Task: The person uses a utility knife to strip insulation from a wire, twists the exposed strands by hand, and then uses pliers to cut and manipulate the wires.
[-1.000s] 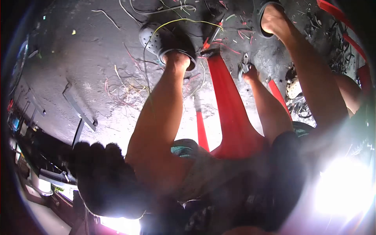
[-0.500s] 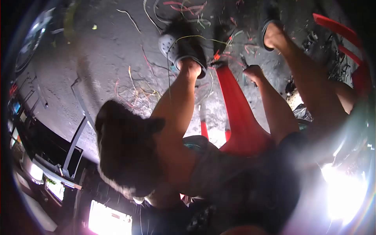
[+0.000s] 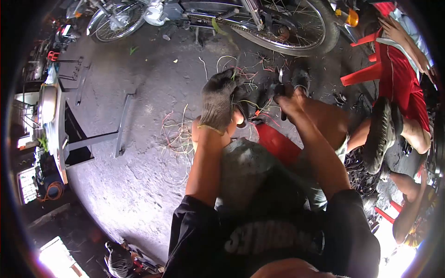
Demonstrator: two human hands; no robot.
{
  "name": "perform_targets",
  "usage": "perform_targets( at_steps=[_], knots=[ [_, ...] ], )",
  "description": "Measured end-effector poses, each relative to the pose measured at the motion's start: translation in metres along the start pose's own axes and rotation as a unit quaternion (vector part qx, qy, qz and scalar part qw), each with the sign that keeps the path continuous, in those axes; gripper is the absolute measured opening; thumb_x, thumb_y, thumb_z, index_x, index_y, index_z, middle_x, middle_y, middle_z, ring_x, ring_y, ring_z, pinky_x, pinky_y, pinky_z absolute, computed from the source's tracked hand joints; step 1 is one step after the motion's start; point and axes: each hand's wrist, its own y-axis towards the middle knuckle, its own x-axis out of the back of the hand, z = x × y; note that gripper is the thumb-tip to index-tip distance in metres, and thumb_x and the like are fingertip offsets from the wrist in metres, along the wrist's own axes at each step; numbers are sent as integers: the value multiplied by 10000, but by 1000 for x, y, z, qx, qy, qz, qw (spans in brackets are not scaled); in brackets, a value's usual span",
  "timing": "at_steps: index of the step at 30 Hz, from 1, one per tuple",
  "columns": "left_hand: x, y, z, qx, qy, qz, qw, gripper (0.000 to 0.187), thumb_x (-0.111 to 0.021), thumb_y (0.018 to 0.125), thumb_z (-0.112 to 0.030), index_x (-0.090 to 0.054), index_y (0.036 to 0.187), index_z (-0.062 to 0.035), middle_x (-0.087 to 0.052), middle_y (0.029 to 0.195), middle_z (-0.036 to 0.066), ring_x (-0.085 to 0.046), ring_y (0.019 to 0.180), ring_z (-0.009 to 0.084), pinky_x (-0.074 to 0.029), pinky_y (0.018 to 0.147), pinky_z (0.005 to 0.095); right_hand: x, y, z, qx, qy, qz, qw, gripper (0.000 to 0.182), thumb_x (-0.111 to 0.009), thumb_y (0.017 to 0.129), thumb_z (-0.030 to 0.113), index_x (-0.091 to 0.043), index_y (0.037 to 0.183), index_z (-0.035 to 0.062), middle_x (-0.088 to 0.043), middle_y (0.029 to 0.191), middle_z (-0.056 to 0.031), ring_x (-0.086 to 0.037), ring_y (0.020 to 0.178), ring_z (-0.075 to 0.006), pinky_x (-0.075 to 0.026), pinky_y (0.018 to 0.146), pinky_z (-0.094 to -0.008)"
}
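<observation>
Pliers [image 3: 279, 89] lie inside right grip [image 3: 290, 104], closed round them — left grip [image 3: 219, 98], cannot tell

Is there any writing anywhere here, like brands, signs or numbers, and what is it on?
Nothing I can quote reliably.
Black shirt of the camera wearer: large, faint lettering across it, too blurred to read.
Motorcycle: no readable brand or number.

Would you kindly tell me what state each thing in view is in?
Left hand: gloved; grip unclear.
Right hand: closed on a tool.
Tool: gripped; jaws unclear.
Wire scraps: scattered, loose.
Orange cable: coiled.
Spoked wheel: upright, tyre fitted.
Red seat: partly hidden.
</observation>
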Motion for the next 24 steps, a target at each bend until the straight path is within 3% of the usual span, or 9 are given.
perform_targets(
  at_steps=[6, 7, 10, 12, 14, 16, 18, 21, 24],
  knots=[
    [-1, -32, 26, -265, 313, 61, 910, 522, -712, 589, -67, -563, 1086, -8, -624, 997, 120, -615, 927, 247, -506, 806, 332, 31, -39, -19, -5, 343, 241, 908, 312, -552, 712, -1, -552, 1023, 33, -538, 942, -43, -521, 862, -145, -440, 809, -312],
    [-4, -31, 29, 10, -42, 37, 998, 525, -719, 555, -86, -592, 1062, -32, -624, 1039, 139, -613, 958, 290, -505, 823, 352, 36, -44, -24, -20, 383, 276, 881, 380, -546, 719, 33, -535, 1099, 21, -529, 983, -33, -505, 916, -136, -428, 805, -293],
    [-1, -39, 43, -211, 253, 83, 941, 387, -659, 658, -57, -618, 1042, -33, -635, 1037, 134, -618, 959, 263, -508, 817, 343, 27, -34, -60, 314, -128, 232, 912, 214, -556, 766, 94, -615, 968, 51, -541, 1021, -91, -523, 983, -176, -441, 832, -319],
    [-15, -46, 31, -270, 354, 77, 892, 366, -668, 672, -65, -634, 1035, -33, -646, 1004, 134, -620, 944, 274, -503, 828, 333, 19, -33, -53, 247, -89, 270, 926, 201, -560, 783, 122, -626, 960, 53, -556, 1000, -107, -533, 969, -181, -444, 823, -326],
    [-24, -49, 30, 14, 69, 1, 998, 461, -724, 608, -107, -631, 1055, -47, -634, 1037, 137, -601, 978, 313, -481, 875, 360, 12, -34, -36, 189, -52, 310, 930, 193, -563, 799, 149, -636, 952, 56, -571, 979, -123, -544, 954, -185, -448, 815, -332],
    [-15, -36, 30, -10, 215, 46, 976, 603, -772, 490, -156, -636, 1070, -69, -622, 1069, 145, -580, 1010, 335, -461, 908, 386, 11, -44, -24, 76, -3, 307, 949, 253, -570, 805, 182, -618, 1006, 37, -602, 899, -123, -566, 878, -203, -455, 791, -342],
    [-2, -28, 39, -261, 580, 125, 762, 575, -764, 516, -199, -636, 1064, -78, -625, 1060, 132, -582, 1007, 308, -463, 900, 390, -1, -36, -40, 100, 0, 305, 947, 291, -580, 800, 205, -600, 1025, 23, -618, 843, -120, -575, 815, -210, -463, 763, -357],
    [-16, -30, 26, -239, 696, 128, 665, 583, -757, 494, -231, -639, 1047, -88, -632, 1035, 120, -589, 977, 313, -469, 886, 390, -12, -30, -54, 92, 44, 267, 958, 302, -574, 796, 204, -592, 1035, 20, -631, 890, -157, -604, 830, -272, -476, 766, -391],
    [-6, -17, 41, -219, 627, 127, 737, 540, -730, 494, -223, -638, 1009, -88, -631, 995, 118, -584, 954, 332, -478, 858, 390, -4, -29, -41, 157, -66, 251, 953, 312, -570, 798, 222, -592, 1034, 19, -634, 939, -213, -616, 878, -365, -482, 776, -432]
  ],
)
